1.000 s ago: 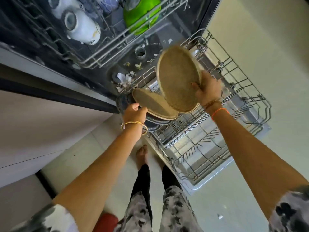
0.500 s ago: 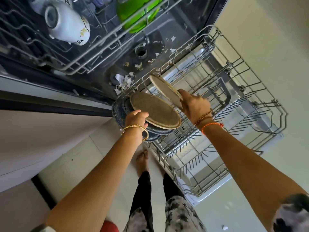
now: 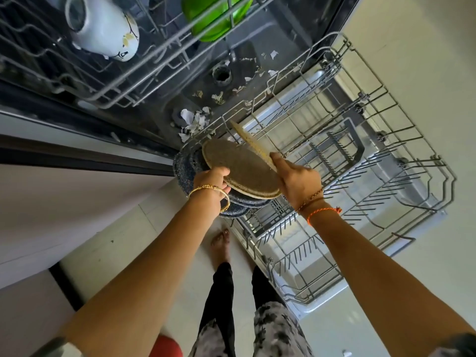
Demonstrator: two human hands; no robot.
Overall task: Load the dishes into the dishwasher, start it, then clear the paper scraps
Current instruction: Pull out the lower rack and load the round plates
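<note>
Two hands are busy: our right hand (image 3: 296, 182) pinches one round tan speckled plate (image 3: 251, 143) on edge, tilted over the grey wire lower rack's (image 3: 360, 161) near-left corner, while our left hand (image 3: 212, 182) grips the flat plate stack (image 3: 239, 168) beside it.

Pale tiled floor (image 3: 144, 243) under and behind the fingers, grout lines visible, evenly lit by soft daylight. Left of the fingers, light cabinet front (image 3: 64, 202) with a dark countertop edge (image 3: 77, 150) above it. Right of and beyond the fingers, plain cream wall (image 3: 425, 60). Red object (image 3: 166, 347), partly cut off, at bottom edge.
</note>
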